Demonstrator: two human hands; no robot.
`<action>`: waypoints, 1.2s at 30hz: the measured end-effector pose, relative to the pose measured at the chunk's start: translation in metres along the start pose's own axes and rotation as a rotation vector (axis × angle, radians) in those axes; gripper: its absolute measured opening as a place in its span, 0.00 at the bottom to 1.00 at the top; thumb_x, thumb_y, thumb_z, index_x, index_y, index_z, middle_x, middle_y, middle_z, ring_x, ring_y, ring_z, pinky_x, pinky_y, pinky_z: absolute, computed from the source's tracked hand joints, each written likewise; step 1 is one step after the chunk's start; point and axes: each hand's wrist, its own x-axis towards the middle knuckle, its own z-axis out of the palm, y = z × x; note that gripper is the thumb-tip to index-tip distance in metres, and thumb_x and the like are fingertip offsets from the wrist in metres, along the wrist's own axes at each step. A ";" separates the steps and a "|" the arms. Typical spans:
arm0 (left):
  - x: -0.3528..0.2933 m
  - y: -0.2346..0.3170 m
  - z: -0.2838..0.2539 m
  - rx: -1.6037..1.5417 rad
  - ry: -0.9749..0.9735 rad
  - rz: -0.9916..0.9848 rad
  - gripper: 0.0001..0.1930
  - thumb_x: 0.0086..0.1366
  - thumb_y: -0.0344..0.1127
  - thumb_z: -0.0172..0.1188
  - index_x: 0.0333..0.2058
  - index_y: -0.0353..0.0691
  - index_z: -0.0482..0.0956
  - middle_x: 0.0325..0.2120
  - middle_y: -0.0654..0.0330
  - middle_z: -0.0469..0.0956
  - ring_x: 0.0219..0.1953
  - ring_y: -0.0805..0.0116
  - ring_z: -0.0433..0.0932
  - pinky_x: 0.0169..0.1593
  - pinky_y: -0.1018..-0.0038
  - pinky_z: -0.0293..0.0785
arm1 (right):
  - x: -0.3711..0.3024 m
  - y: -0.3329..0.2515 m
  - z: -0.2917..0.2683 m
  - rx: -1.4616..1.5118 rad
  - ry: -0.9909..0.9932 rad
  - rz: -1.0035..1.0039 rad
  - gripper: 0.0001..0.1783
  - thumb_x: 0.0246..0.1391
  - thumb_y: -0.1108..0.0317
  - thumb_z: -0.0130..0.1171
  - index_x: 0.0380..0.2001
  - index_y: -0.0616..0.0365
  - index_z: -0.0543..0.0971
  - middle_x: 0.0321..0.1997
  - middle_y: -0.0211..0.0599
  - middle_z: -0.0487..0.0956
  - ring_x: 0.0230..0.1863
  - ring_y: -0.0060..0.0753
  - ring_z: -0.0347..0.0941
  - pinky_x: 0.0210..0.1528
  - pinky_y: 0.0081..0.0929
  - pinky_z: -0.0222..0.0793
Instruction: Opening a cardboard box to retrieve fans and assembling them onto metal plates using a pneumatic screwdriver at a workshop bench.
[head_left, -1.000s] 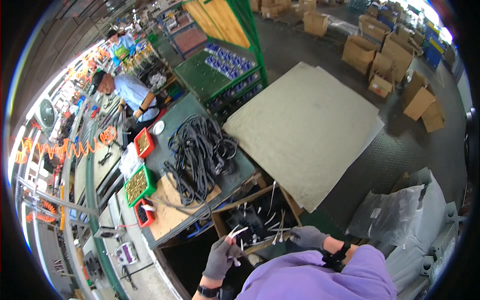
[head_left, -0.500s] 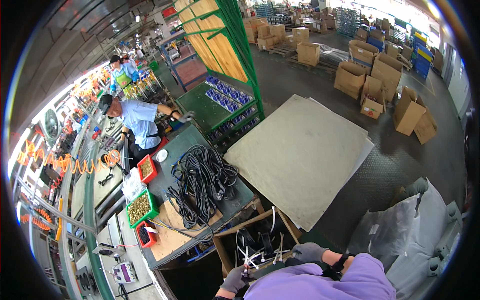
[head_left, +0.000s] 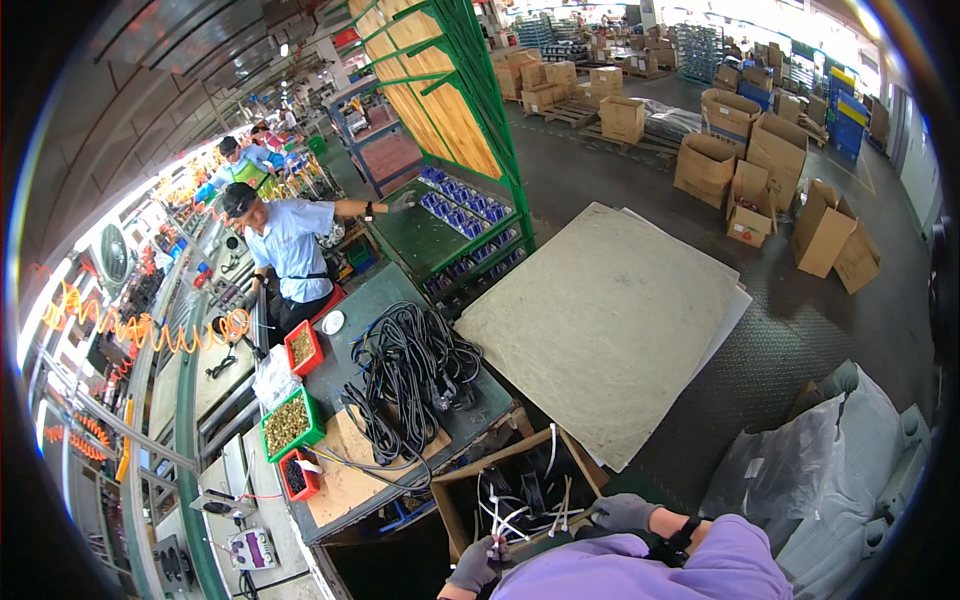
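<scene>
We take the open wooden crate (head_left: 505,490) at the lower middle of the head view as our reference. The left hand (head_left: 473,565), in a grey glove, sits at the crate's near left corner with its fingers closed around a small bunch of white-ended wire leads (head_left: 497,545); the loose ends stand up out of the fist, which we judge keeps them gathered and level. The right hand (head_left: 622,512), also gloved grey, rests on the crate's near right rim, fingers curled over the edge; whether it pinches anything we cannot tell. Inside the crate lie more black cables with white ends (head_left: 520,495), loosely tangled, within reach of both hands.

Left of and beyond the crate stands a green-topped workbench (head_left: 480,405), bearing a heap of coiled black cables (head_left: 410,365). Beyond that heap are red and green parts trays (head_left: 290,420), kept at the bench's far edge. A large flat board (head_left: 605,320) lies on the floor beyond the crate to the right. A co-worker in a blue shirt (head_left: 290,250) stands well beyond the bench.
</scene>
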 end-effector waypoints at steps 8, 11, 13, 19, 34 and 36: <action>-0.001 -0.005 -0.002 -0.001 -0.058 0.016 0.09 0.61 0.35 0.43 0.29 0.35 0.68 0.18 0.58 0.67 0.22 0.63 0.68 0.32 0.62 0.71 | 0.001 0.004 0.000 -0.023 -0.068 0.023 0.19 0.49 0.54 0.44 0.39 0.53 0.74 0.31 0.46 0.76 0.35 0.48 0.72 0.37 0.38 0.65; -0.001 -0.007 -0.002 -0.012 -0.079 0.028 0.09 0.61 0.35 0.42 0.30 0.35 0.68 0.18 0.58 0.67 0.21 0.64 0.67 0.32 0.63 0.71 | 0.001 0.005 0.001 -0.054 -0.075 0.009 0.19 0.49 0.54 0.44 0.39 0.53 0.74 0.31 0.46 0.76 0.34 0.48 0.72 0.37 0.38 0.65; -0.001 -0.009 -0.001 -0.044 -0.100 0.026 0.09 0.61 0.34 0.42 0.30 0.35 0.67 0.18 0.58 0.67 0.21 0.64 0.67 0.32 0.63 0.70 | 0.002 0.006 0.002 -0.041 -0.064 -0.016 0.19 0.49 0.54 0.44 0.39 0.53 0.74 0.31 0.46 0.76 0.34 0.48 0.72 0.37 0.38 0.65; 0.000 -0.013 -0.001 0.001 -0.033 0.055 0.09 0.62 0.34 0.42 0.31 0.35 0.66 0.18 0.59 0.66 0.20 0.65 0.66 0.31 0.65 0.70 | 0.004 0.013 0.007 -0.063 -0.085 -0.021 0.18 0.49 0.54 0.44 0.37 0.53 0.74 0.32 0.45 0.76 0.34 0.48 0.72 0.36 0.39 0.65; -0.002 -0.013 0.004 -0.034 -0.072 0.049 0.08 0.60 0.34 0.42 0.28 0.36 0.67 0.17 0.58 0.66 0.19 0.65 0.68 0.31 0.61 0.71 | 0.003 0.011 0.004 -0.070 -0.108 -0.029 0.18 0.49 0.54 0.43 0.37 0.54 0.74 0.31 0.45 0.76 0.34 0.48 0.72 0.35 0.39 0.65; -0.002 -0.013 0.004 -0.036 -0.063 0.043 0.09 0.61 0.34 0.42 0.28 0.36 0.66 0.17 0.58 0.66 0.19 0.65 0.67 0.31 0.61 0.70 | 0.004 0.012 0.005 -0.070 -0.109 -0.028 0.18 0.49 0.55 0.43 0.37 0.54 0.74 0.31 0.45 0.76 0.34 0.48 0.72 0.35 0.39 0.65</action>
